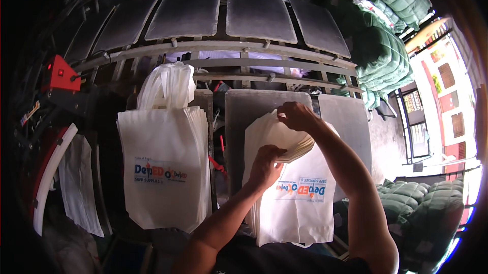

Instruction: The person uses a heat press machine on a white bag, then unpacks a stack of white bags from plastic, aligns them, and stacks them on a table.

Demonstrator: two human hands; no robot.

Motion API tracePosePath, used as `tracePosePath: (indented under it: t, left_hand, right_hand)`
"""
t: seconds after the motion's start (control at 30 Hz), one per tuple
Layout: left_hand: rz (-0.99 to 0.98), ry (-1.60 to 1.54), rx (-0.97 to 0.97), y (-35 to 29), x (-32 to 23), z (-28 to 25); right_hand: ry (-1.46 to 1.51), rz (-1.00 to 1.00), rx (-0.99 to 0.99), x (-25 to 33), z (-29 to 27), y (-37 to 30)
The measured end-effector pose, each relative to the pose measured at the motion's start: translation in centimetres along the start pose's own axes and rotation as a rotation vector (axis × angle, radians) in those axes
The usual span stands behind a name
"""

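Note:
A stack of white cloth bags (pixel 300 218) with blue and orange print lies before me on a grey platen, its print upside down to me. My left hand (pixel 267 166) is closed on the curled edge of several bags at the stack's middle. Farther off, my right hand (pixel 299 117) grips the same bent bags near their far end, fingertips pinched at the edge. The bags' layers fan out between both hands. To the left, a second pile of white printed bags (pixel 165 192) lies flat, its bunched handles (pixel 166 87) pointing away from me.
Grey flat platens (pixel 262 17) line a metal rail (pixel 229 47) at the back. A red machine head (pixel 61 74) stands at the left, above a curved red-and-white platen (pixel 53 177). Green wrapped bales (pixel 381 60) are piled at the right, with more bales (pixel 417 213) nearer me.

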State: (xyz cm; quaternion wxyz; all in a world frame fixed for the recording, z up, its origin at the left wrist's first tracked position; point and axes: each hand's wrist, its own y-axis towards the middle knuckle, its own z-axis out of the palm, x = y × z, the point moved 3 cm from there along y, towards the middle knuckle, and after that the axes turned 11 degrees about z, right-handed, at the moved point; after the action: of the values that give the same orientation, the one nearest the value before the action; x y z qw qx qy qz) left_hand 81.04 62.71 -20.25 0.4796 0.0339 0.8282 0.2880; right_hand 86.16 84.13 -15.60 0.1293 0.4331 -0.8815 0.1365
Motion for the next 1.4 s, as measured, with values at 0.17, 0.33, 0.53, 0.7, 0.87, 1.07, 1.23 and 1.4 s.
tracePosePath:
  t: [0.17, 0.33, 0.53, 0.7, 0.87, 1.07, 1.23, 1.4]
  left_hand:
    - [0.000, 0.116, -0.081, 0.7, -0.7, -1.1]
    - [-0.063, 0.022, -0.050, 0.4, 0.4, -0.3]
    - [-0.012, 0.053, 0.019, 0.4, -1.1, 0.0]
    - [-0.001, 0.082, 0.012, 0.4, -1.1, -0.3]
    - [0.004, 0.061, -0.013, 0.3, -1.0, -0.5]
    - [0.003, 0.055, 0.022, 0.1, -0.8, -0.2]
    - [-0.063, -0.040, -0.100, 1.0, -0.8, -1.2]
    - [-0.246, -0.176, -0.111, 1.4, 0.6, -0.6]
  right_hand:
    - [0.020, -0.023, 0.121, 0.7, -3.3, -2.5]
    - [0.223, 0.250, 0.476, 1.2, -3.7, -3.4]
    - [-0.156, 0.115, 0.190, -0.7, -0.5, -0.2]
    - [-0.203, 0.091, 0.209, -1.5, 2.0, 1.2]
    - [-0.122, -0.074, 0.040, -1.5, 2.0, 0.9]
    - [-0.200, -0.140, 0.008, -1.3, 1.3, 0.6]
    - [-0.067, 0.027, 0.226, 0.8, -1.9, -1.0]
    - [0.138, 0.203, 0.505, 1.1, -3.2, -1.1]
